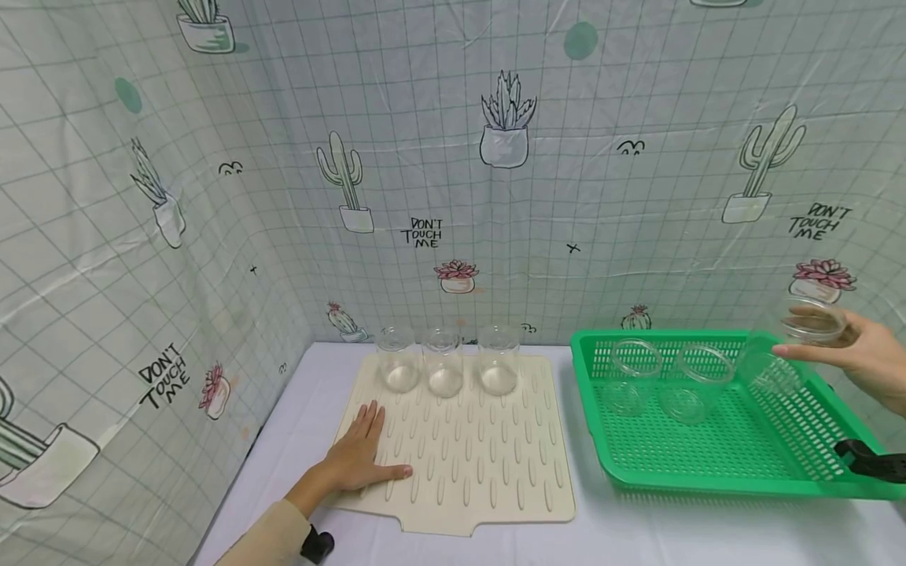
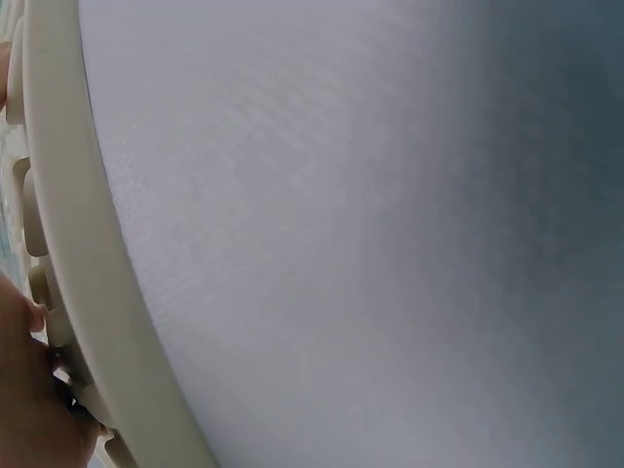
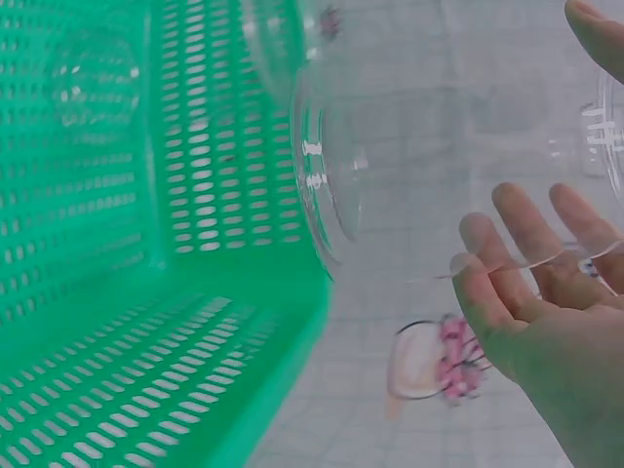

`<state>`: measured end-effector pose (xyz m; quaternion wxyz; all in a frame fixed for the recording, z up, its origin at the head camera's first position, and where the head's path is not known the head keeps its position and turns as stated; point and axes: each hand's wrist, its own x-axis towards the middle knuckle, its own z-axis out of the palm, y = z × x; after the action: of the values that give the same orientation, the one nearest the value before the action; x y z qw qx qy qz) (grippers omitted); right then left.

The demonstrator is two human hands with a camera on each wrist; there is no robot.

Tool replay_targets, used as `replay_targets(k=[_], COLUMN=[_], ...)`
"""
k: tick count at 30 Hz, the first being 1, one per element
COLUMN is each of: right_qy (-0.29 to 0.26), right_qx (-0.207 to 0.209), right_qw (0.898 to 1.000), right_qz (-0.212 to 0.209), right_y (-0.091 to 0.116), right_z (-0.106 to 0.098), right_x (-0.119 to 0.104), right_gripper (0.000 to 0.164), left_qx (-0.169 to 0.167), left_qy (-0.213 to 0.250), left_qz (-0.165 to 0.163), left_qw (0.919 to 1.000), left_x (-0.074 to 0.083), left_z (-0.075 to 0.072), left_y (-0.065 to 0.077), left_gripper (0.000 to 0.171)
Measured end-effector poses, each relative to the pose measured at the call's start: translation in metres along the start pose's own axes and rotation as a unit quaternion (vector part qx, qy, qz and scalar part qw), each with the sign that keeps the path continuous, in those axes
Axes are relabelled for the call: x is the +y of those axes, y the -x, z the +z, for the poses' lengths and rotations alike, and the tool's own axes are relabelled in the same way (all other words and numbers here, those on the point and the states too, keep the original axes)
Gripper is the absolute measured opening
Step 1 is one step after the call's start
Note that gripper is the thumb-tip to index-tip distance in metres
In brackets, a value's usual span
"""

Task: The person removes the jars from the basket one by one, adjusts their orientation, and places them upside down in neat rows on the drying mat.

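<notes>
My right hand (image 1: 867,354) holds a clear glass cup (image 3: 419,166) over the right side of the green basket (image 1: 587,417), with thumb and fingers spread around it. The cup is tilted. Two more clear cups, a left one (image 1: 635,360) and a right one (image 1: 704,365), stand inside the basket. My left hand (image 1: 357,460) rests flat on the left edge of a beige ridged mat (image 1: 488,464), fingers straight. Along the mat's far edge stand three clear cups: the left (image 1: 398,365), middle (image 1: 443,368) and right (image 1: 499,365). Only a bit of the left hand shows in the left wrist view.
A white cloth (image 1: 283,424) covers the table beneath mat and basket. Behind and to the left hangs a grid-patterned curtain (image 1: 396,102) with cactus drawings. The basket's perforated walls rise around its cups, just right of the mat.
</notes>
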<state>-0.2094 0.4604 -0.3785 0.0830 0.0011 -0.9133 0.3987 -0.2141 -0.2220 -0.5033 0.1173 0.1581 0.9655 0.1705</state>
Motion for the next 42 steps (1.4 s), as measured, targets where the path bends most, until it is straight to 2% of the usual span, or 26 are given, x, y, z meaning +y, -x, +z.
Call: replay_targets(k=[4, 9, 15, 17, 25, 32, 37, 42], right_qy=[-0.015, -0.008, -0.015, -0.025, -0.061, -0.059, -0.046, -0.003], right_qx=[0.001, -0.001, -0.012, -0.024, -0.059, -0.059, -0.059, -0.046], right_qw=[1.000, 0.999, 0.996, 0.995, 0.991, 0.989, 0.987, 0.985], right_qz=[-0.019, -0.038, -0.092, -0.099, -0.108, -0.126, -0.141, -0.164], right_y=[0.001, 0.005, 0.005, 0.005, 0.004, 0.007, 0.012, 0.020], right_z=[-0.003, 0.000, 0.011, 0.018, 0.041, 0.059, 0.072, 0.086], right_x=[-0.015, -0.045, -0.080, -0.091, -0.132, -0.155, -0.167, -0.181], right_gripper=[0.084, 0.079, 0.072, 0.072, 0.073, 0.072, 0.075, 0.079], left_qx=[0.002, 0.007, 0.014, 0.014, 0.036, 0.034, 0.043, 0.048], left_qy=[0.001, 0.005, 0.012, 0.024, 0.098, 0.170, 0.221, 0.262], left_qz=[0.001, 0.001, 0.005, 0.004, 0.008, 0.040, 0.074, 0.117], left_qw=[1.0000, 1.0000, 0.9998, 0.9996, 0.9946, 0.9841, 0.9716, 0.9568], left_x=[0.001, 0.002, 0.001, 0.000, 0.001, 0.014, 0.029, 0.049], left_z=[0.000, -0.001, 0.000, -0.002, -0.025, -0.051, -0.063, -0.073], left_y=[0.001, 0.002, 0.002, 0.003, 0.002, 0.003, 0.007, 0.013], left_gripper=[0.123, 0.122, 0.121, 0.121, 0.118, 0.113, 0.104, 0.094])
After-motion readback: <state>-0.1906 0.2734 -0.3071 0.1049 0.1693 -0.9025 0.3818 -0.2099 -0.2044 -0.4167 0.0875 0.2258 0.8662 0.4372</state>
